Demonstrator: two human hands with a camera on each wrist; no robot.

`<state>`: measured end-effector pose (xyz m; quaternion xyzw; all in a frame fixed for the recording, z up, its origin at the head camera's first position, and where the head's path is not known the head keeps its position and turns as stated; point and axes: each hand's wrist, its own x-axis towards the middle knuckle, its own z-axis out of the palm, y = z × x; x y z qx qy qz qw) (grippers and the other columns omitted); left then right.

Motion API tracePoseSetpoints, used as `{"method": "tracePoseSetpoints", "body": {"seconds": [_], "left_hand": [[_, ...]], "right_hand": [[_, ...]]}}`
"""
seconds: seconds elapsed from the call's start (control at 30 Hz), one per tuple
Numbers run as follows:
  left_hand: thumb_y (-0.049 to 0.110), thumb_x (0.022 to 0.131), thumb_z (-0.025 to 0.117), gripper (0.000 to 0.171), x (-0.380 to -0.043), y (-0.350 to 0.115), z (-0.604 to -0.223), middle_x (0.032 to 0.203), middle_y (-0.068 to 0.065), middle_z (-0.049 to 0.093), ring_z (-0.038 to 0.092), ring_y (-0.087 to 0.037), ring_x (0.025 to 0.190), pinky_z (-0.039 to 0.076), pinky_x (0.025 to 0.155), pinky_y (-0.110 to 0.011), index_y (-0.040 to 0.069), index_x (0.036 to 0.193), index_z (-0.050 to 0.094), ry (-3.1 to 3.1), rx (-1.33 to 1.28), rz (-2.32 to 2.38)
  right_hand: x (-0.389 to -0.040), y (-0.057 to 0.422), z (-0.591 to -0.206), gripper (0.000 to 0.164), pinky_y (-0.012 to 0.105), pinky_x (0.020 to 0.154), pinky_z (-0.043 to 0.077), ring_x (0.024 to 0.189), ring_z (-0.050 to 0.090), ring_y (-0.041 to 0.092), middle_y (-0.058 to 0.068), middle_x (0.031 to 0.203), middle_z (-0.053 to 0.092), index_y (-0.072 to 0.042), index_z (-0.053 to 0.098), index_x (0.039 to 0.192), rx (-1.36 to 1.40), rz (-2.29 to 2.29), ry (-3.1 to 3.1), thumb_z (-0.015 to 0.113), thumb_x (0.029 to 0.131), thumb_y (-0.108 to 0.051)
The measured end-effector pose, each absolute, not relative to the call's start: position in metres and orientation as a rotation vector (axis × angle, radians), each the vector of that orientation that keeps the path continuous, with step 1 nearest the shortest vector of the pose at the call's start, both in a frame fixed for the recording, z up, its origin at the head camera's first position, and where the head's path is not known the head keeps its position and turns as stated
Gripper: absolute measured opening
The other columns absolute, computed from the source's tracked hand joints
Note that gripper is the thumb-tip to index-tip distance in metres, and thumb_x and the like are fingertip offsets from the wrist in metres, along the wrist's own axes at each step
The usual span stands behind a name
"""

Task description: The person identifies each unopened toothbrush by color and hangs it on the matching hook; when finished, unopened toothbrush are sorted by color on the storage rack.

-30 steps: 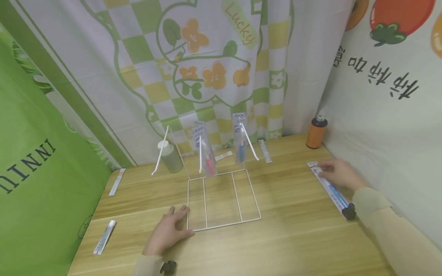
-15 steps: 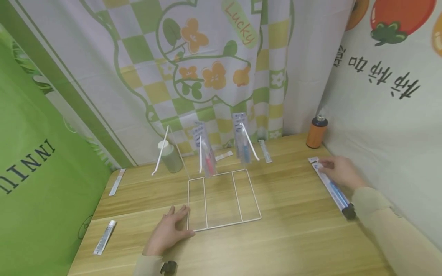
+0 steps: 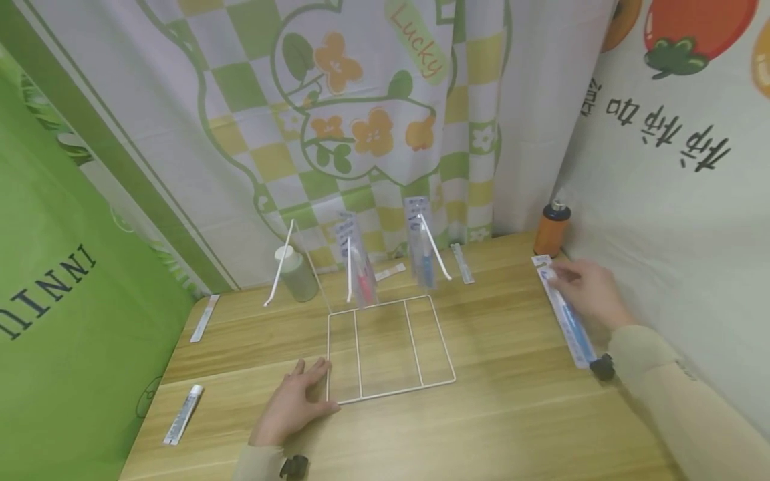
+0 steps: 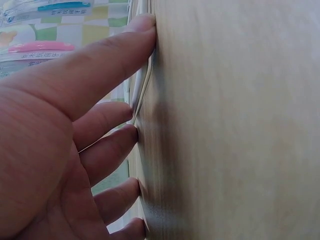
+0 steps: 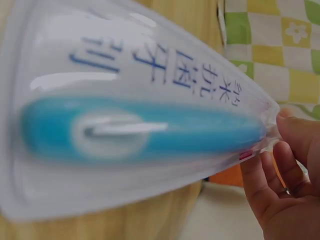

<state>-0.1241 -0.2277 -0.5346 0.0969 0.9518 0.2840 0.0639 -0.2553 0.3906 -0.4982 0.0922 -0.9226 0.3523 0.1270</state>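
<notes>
My right hand (image 3: 586,292) pinches the upper part of a packaged blue toothbrush (image 3: 565,314) at the table's right side. In the right wrist view, its clear blister pack (image 5: 150,130) fills much of the picture, with thumb and fingers at one narrow end. My left hand (image 3: 295,404) rests at the front left corner of a white wire rack (image 3: 391,392), thumb and fingers spread and touching the base wire and tabletop. On the rack's hooks hang a packaged pink toothbrush (image 3: 363,270) in the middle and a packaged blue toothbrush (image 3: 424,257) on the right.
The left hook (image 3: 279,264) bears nothing. Behind it stands a pale green bottle (image 3: 299,277) with a white cap. An orange bottle (image 3: 550,230) stands at the back right. A toothpaste tube (image 3: 183,414) and several thin packets, including one packet (image 3: 205,318), lie around the wooden table.
My right hand has shifted slightly toward the back with the packaged toothbrush, whose top now reaches near the orange bottle. The hanging blue pack has swung a little. My left hand stays put.
</notes>
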Motion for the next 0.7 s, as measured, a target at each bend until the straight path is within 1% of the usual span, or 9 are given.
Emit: {"method": "tracePoseSetpoints", "body": {"seconds": [0.07, 0.13, 0.17, 0.23, 0.33, 0.4, 0.47, 0.53, 0.7], "left_hand": [[0.044, 0.081, 0.092, 0.091, -0.124, -0.227, -0.534, 0.166, -0.01, 0.046, 0.023, -0.055, 0.157, 0.016, 0.123, -0.077, 0.008, 0.156, 0.056, 2.873, 0.29, 0.86], [0.044, 0.081, 0.093, 0.091, -0.124, -0.227, -0.534, 0.166, -0.01, 0.046, 0.023, -0.055, 0.157, 0.016, 0.123, -0.077, 0.008, 0.156, 0.056, 2.873, 0.29, 0.864], [0.044, 0.081, 0.093, 0.091, -0.124, -0.227, -0.534, 0.166, -0.01, 0.047, 0.024, -0.055, 0.157, 0.017, 0.123, -0.077, 0.008, 0.156, 0.057, 2.873, 0.29, 0.864], [0.044, 0.081, 0.092, 0.09, -0.124, -0.227, -0.534, 0.166, -0.01, 0.047, 0.024, -0.055, 0.157, 0.017, 0.123, -0.077, 0.008, 0.156, 0.057, 2.874, 0.293, 0.863], [0.043, 0.081, 0.092, 0.089, -0.124, -0.227, -0.534, 0.166, -0.011, 0.047, 0.024, -0.055, 0.157, 0.017, 0.123, -0.077, 0.008, 0.156, 0.057, 2.878, 0.295, 0.86], [0.043, 0.082, 0.092, 0.089, -0.124, -0.227, -0.534, 0.166, -0.011, 0.047, 0.023, -0.055, 0.157, 0.017, 0.123, -0.077, 0.008, 0.155, 0.057, 2.879, 0.296, 0.86], [0.043, 0.081, 0.093, 0.089, -0.124, -0.227, -0.534, 0.166, -0.011, 0.047, 0.024, -0.055, 0.157, 0.017, 0.123, -0.076, 0.008, 0.155, 0.057, 2.88, 0.294, 0.86], [0.043, 0.081, 0.093, 0.089, -0.124, -0.227, -0.534, 0.166, -0.011, 0.047, 0.024, -0.055, 0.157, 0.017, 0.124, -0.076, 0.008, 0.155, 0.057, 2.88, 0.294, 0.858], [0.044, 0.081, 0.093, 0.089, -0.124, -0.226, -0.533, 0.166, -0.011, 0.047, 0.023, -0.055, 0.157, 0.017, 0.124, -0.076, 0.009, 0.156, 0.057, 2.878, 0.288, 0.86]], "right_hand": [[-0.253, 0.384, -0.491, 0.042, 0.066, 0.095, 0.053, 0.113, 0.068, 0.05, 0.032, 0.13, 0.069, 0.004, 0.069, 0.137, 0.25, 1.03, -2.664, 0.072, 0.106, -0.023], [-0.25, 0.375, -0.483, 0.041, 0.061, 0.095, 0.053, 0.113, 0.068, 0.049, 0.031, 0.13, 0.07, 0.004, 0.069, 0.137, 0.236, 1.031, -2.639, 0.072, 0.105, -0.023], [-0.248, 0.371, -0.48, 0.041, 0.056, 0.093, 0.055, 0.111, 0.069, 0.048, 0.03, 0.128, 0.071, 0.004, 0.069, 0.137, 0.237, 1.028, -2.623, 0.073, 0.105, -0.022], [-0.246, 0.362, -0.473, 0.039, 0.041, 0.088, 0.056, 0.104, 0.071, 0.044, 0.027, 0.121, 0.074, 0.003, 0.071, 0.135, 0.257, 1.007, -2.577, 0.076, 0.102, -0.018], [-0.243, 0.348, -0.464, 0.036, 0.018, 0.079, 0.051, 0.096, 0.072, 0.038, 0.022, 0.113, 0.075, 0.002, 0.073, 0.131, 0.311, 1.0, -2.499, 0.08, 0.098, -0.011], [-0.242, 0.338, -0.457, 0.036, 0.009, 0.076, 0.047, 0.094, 0.072, 0.035, 0.019, 0.11, 0.075, 0.001, 0.074, 0.129, 0.34, 0.994, -2.451, 0.082, 0.095, -0.007], [-0.24, 0.328, -0.451, 0.036, 0.004, 0.076, 0.046, 0.094, 0.071, 0.034, 0.017, 0.109, 0.075, 0.001, 0.075, 0.128, 0.364, 1.002, -2.415, 0.084, 0.093, -0.005], [-0.236, 0.318, -0.444, 0.036, 0.002, 0.076, 0.047, 0.096, 0.071, 0.033, 0.016, 0.109, 0.075, 0.001, 0.076, 0.127, 0.381, 1.022, -2.389, 0.085, 0.092, -0.004], [-0.225, 0.296, -0.43, 0.038, 0.005, 0.076, 0.054, 0.101, 0.07, 0.029, 0.013, 0.112, 0.073, -0.001, 0.076, 0.129, 0.434, 1.111, -2.327, 0.084, 0.092, 0.0]]}}
